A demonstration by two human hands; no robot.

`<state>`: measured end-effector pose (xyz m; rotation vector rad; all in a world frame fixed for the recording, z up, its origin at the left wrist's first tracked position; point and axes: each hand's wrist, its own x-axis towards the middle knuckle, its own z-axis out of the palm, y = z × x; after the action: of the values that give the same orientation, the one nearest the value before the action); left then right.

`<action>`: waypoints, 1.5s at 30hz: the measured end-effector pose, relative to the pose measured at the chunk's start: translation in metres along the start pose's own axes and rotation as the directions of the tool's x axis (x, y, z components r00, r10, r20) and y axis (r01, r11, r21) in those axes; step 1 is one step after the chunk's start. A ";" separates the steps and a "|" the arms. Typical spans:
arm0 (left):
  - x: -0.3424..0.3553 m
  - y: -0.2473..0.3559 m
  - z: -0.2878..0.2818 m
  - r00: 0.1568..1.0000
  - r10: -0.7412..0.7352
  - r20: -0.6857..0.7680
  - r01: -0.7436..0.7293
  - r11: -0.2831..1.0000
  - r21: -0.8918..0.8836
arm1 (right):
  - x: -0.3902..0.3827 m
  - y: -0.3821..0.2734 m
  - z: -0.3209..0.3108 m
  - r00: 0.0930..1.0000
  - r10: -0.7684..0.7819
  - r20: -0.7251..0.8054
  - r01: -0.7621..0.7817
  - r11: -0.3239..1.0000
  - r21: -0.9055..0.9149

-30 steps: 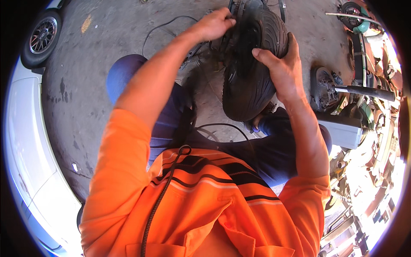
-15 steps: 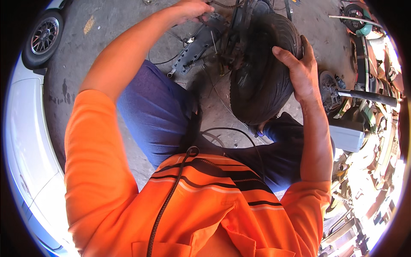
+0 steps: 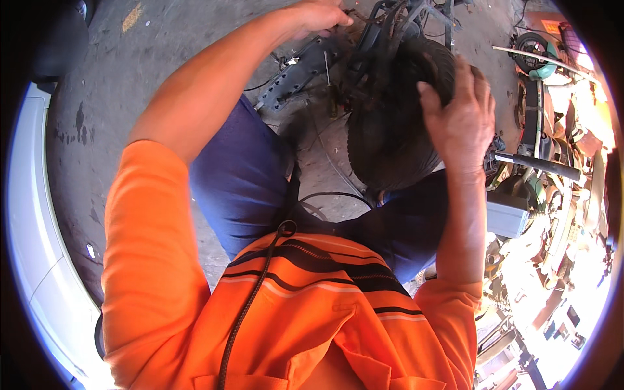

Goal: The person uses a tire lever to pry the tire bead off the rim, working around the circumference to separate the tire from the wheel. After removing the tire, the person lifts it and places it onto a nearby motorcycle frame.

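Observation:
In front of me stands a black tyre (image 3: 390, 153) on a wheel, set against a dark motorcycle frame (image 3: 390, 39). My right hand (image 3: 460, 123) is at the tyre's right side, thumb and fingers spread, overlapping its edge; whether it touches the rubber I cannot tell. My left hand (image 3: 320, 16) reaches to the top of the view, beside the left part of the frame. Its fingers are curled at dark parts there, and what they hold, if anything, is hidden. Below it lies a long dark panel with holes (image 3: 292, 83). A thin screwdriver (image 3: 329, 81) stands out near the panel.
A white car (image 3: 42, 195) borders the left side. At right lie heaped scrap parts (image 3: 552, 214), with a grey box (image 3: 507, 218), a black-handled bar (image 3: 543, 164) and a small wheel (image 3: 532, 52). A black cable (image 3: 338, 194) curves between my legs over the concrete floor (image 3: 110, 71).
My right hand has loosened from the tyre, its fingers spreading out. My left hand has shifted slightly right. The whole view has moved a little.

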<state>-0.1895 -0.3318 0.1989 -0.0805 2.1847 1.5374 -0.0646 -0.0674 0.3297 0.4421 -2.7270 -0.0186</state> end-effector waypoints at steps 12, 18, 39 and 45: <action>0.003 0.036 -0.003 0.996 0.065 -0.067 -0.079 0.973 -0.219 | 0.039 -0.197 0.167 0.695 -0.458 0.554 0.302 0.886 0.353; -0.005 0.052 0.003 0.998 -0.003 -0.064 -0.021 0.928 -0.372 | 0.064 -0.241 0.244 0.710 -0.545 0.445 0.114 0.714 0.691; 0.028 0.032 -0.017 0.984 -0.010 0.176 0.097 0.864 -0.495 | 0.053 -0.050 0.008 0.559 -0.713 0.423 0.706 0.677 0.209; 0.040 0.015 -0.013 0.998 -0.028 0.050 0.049 0.870 -0.491 | 0.045 0.004 -0.020 0.733 -0.658 0.173 0.594 0.743 0.309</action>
<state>-0.2339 -0.3292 0.1999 -0.2502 1.6958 2.0174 -0.0980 -0.0763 0.3646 1.5341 -2.6927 0.0683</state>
